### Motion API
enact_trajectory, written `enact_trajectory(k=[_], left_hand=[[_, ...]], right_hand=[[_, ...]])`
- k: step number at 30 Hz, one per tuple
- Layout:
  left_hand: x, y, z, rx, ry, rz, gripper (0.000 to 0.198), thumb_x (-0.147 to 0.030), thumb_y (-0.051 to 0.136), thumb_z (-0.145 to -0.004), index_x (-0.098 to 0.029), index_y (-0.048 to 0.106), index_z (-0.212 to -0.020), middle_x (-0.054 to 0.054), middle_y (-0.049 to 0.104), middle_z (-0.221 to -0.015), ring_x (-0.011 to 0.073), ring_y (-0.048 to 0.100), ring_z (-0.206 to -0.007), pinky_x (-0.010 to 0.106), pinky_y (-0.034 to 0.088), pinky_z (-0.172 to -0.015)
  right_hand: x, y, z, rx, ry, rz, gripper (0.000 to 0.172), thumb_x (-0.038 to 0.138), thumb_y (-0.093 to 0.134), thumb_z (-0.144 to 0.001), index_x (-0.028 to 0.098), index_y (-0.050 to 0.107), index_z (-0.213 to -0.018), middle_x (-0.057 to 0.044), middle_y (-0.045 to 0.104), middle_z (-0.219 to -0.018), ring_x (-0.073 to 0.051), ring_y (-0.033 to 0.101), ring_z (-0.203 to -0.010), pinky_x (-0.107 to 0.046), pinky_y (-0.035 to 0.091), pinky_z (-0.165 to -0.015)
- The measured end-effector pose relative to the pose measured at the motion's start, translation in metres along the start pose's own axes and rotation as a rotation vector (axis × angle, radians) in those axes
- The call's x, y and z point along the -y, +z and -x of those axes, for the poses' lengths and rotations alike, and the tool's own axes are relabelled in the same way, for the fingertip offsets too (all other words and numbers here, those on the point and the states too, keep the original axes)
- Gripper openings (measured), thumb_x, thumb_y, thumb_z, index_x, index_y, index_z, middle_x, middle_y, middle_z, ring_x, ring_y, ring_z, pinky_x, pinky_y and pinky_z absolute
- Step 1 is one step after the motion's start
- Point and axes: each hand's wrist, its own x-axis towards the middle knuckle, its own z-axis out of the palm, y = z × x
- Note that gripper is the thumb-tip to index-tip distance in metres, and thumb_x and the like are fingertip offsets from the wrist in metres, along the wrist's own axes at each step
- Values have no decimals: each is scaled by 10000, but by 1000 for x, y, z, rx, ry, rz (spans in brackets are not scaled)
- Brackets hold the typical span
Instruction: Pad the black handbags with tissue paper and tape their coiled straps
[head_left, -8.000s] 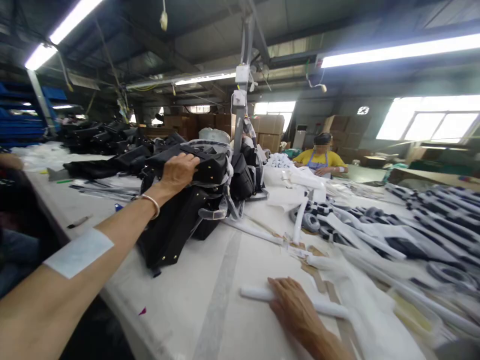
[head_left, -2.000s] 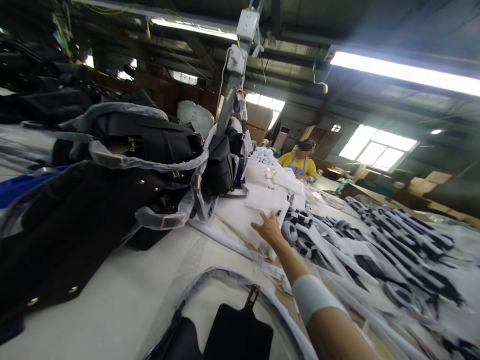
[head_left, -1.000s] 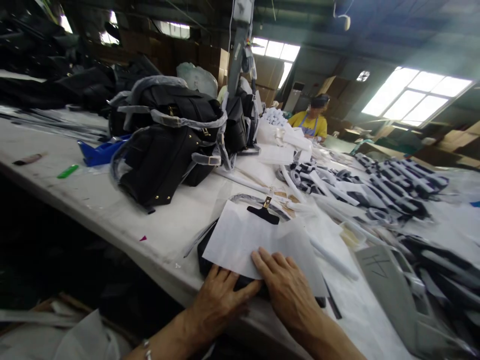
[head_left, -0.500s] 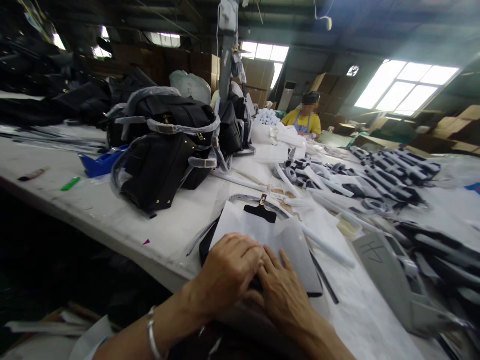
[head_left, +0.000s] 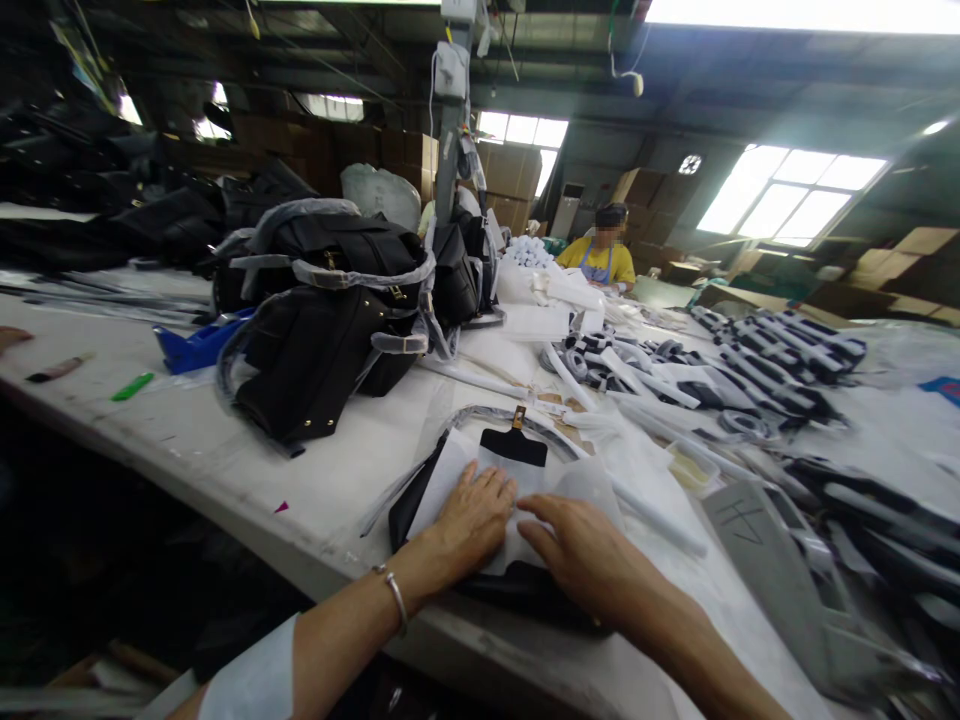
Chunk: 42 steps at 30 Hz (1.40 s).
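Observation:
A flat black bag [head_left: 517, 586] lies at the near edge of the white table [head_left: 187, 440], with a white paper sheet [head_left: 457, 470] spread over it. My left hand [head_left: 472, 518] lies flat on the paper, fingers stretched out. Just to its right, my right hand [head_left: 589, 555] also rests on the paper and bag with fingers extended. The bag's black tab with a brass clip [head_left: 514, 440] pokes out above the paper, inside a plastic-wrapped handle loop [head_left: 480, 415].
A heap of black bags with wrapped handles [head_left: 330, 310] sits to the left. Wrapped straps and white paper rolls [head_left: 720, 380] cover the right side. A blue tray [head_left: 191, 350], a green marker [head_left: 133, 386] and a grey post [head_left: 446, 150] stand nearby. A person in yellow [head_left: 604, 255] works at the far end.
My hands were stacked together on the paper half a second ago; now they lie side by side, flat. Earlier my right hand fetched the sheet from the far pile and laid it on the bag.

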Motion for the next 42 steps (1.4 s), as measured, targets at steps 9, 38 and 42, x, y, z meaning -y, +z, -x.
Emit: enact_trajectory(k=[9, 38, 42], left_hand=[[2, -5, -2, -62, -63, -20, 329, -255, 465, -981, -145, 584, -1267, 139, 633, -1281, 274, 548, -1238, 534, 323, -1128], [15, -14, -15, -123, -229, -149, 341, -452, 541, -959, -126, 639, -974, 102, 688, -920, 264, 636, -932, 488, 337, -1029], [18, -12, -19, -154, -222, -131, 420, -517, 496, -965, -129, 642, -896, 104, 687, -864, 266, 635, -897, 451, 385, -919]], right_hand=[[-2, 17, -69, -15, 155, 304, 286, 90, 441, -929, 115, 725, -949, -155, 733, -958, -245, 698, -899, -324, 493, -729], [-60, 86, -40, -442, 144, 217, 397, 497, 408, -1006, 205, 667, -936, -90, 673, -926, -258, 606, -945, -388, 408, -840], [-63, 82, -41, -419, 163, 236, 377, 437, 391, -1025, 207, 659, -892, -81, 677, -905, -246, 617, -924, -373, 401, -802]])
